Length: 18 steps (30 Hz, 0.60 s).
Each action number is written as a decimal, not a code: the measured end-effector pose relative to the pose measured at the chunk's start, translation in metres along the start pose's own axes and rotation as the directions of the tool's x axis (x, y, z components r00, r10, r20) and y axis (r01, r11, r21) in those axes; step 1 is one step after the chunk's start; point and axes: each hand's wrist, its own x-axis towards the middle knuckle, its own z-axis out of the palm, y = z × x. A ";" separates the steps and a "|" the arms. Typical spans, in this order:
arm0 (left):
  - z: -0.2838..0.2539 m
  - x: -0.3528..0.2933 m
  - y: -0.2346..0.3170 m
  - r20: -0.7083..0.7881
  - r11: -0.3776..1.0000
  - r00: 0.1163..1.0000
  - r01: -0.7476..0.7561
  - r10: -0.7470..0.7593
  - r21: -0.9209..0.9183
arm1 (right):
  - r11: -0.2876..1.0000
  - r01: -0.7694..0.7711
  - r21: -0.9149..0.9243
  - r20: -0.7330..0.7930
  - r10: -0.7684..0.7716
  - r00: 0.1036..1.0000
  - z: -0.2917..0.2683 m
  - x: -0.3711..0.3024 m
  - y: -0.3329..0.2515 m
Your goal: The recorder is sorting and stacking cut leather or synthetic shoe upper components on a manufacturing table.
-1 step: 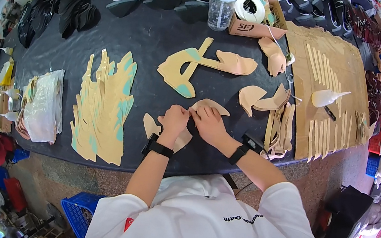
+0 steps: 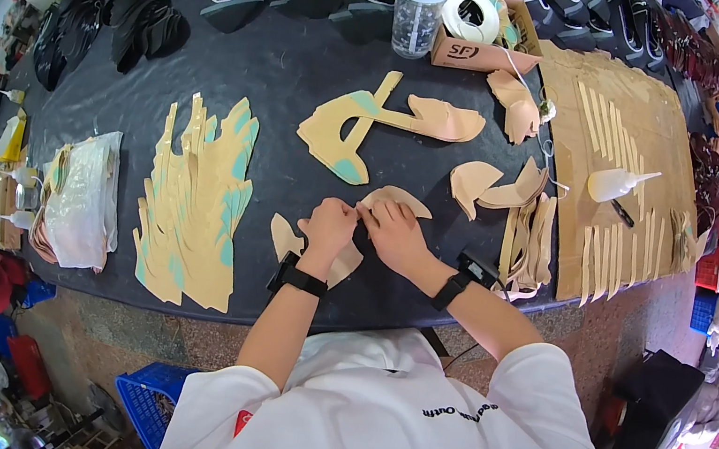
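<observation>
My left hand and my right hand meet over the near part of the dark table, fingertips almost touching. Both are closed in a pinch on a beige-pink cut shoe-upper piece, whose curved end shows beyond my right hand. More beige material shows beneath and beside my left hand; whether it is the same piece is hidden. Farther out lies a flat tan upper piece with teal patches, its strap joined or overlapping a pinkish curved piece. Another folded piece rests to the right of my hands.
A fanned stack of tan and teal pieces lies left, beside a plastic-covered bundle. To the right, cardboard bears strips, a glue bottle and a black pen. A lidded cup and a carton stand beyond.
</observation>
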 end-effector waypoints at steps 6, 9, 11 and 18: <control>0.002 0.003 -0.006 0.012 0.999 1.000 -0.025 0.026 -0.046 | 0.979 -0.066 0.191 0.042 0.059 0.997 -0.007 0.002 0.014; 0.004 -0.001 -0.007 -0.014 0.996 0.998 -0.061 0.060 -0.068 | 0.995 0.027 0.099 0.028 -0.030 0.999 -0.005 -0.007 0.009; 0.010 0.003 -0.018 -0.032 0.991 0.997 -0.077 0.074 -0.113 | 0.996 0.007 0.088 0.065 -0.013 0.998 -0.009 -0.007 0.008; 0.005 -0.023 -0.031 -0.157 0.939 0.975 -0.199 0.160 -0.281 | 0.998 0.058 0.025 0.059 -0.060 0.996 -0.009 -0.007 0.008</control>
